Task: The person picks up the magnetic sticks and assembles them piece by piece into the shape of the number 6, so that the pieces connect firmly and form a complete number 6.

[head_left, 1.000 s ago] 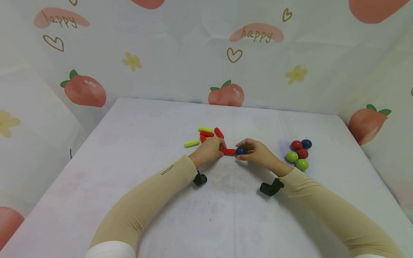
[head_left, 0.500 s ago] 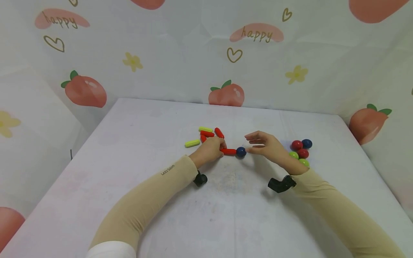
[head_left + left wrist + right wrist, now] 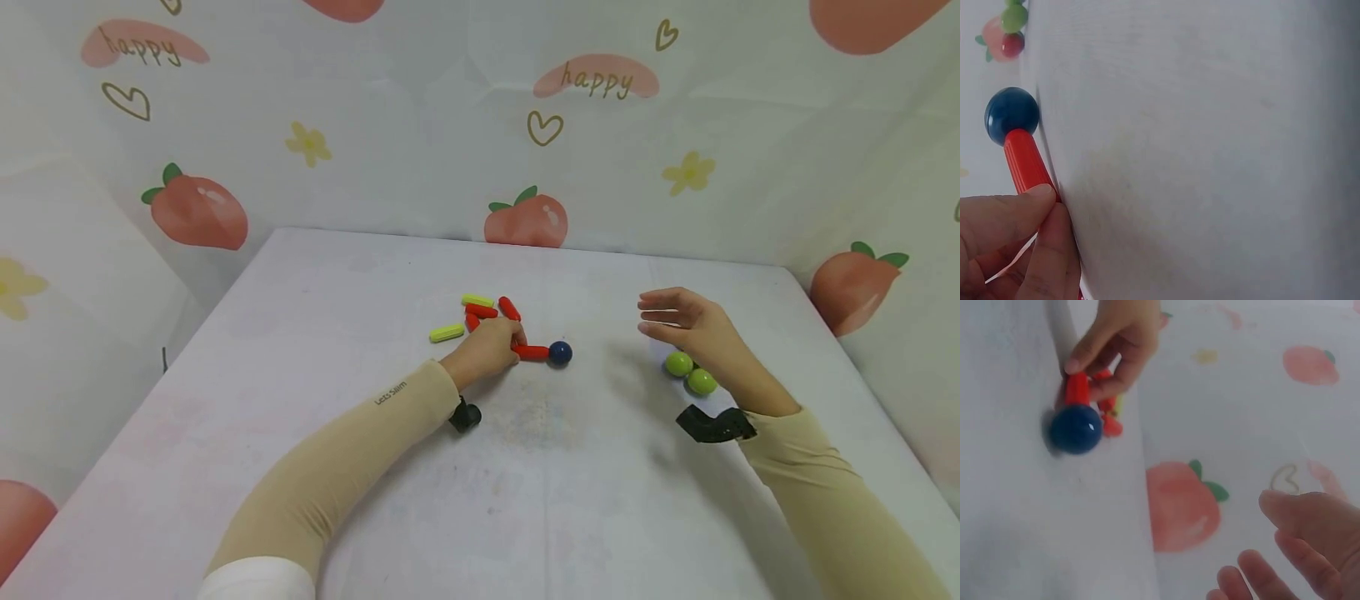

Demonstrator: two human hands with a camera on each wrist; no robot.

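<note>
In the head view my left hand pinches a red ribbed stick near the tabletop, between thumb and fingertips. At the stick's right end sits a dark blue ball. Seen from the left wrist, the ball meets the end of the stick. My right hand is raised at the right, fingers extended and holding nothing. Below it are two green balls; the hand hides other balls there. A red ball shows in the left wrist view.
Beyond my left hand lie loose red sticks and yellow-green sticks. The white-covered table ends at the back against a hanging cloth printed with peaches. Each wrist carries a small black camera.
My right hand has let go of the blue ball and moved right, over the other balls. The blue ball stays at the stick's end. My left hand has not visibly moved.
</note>
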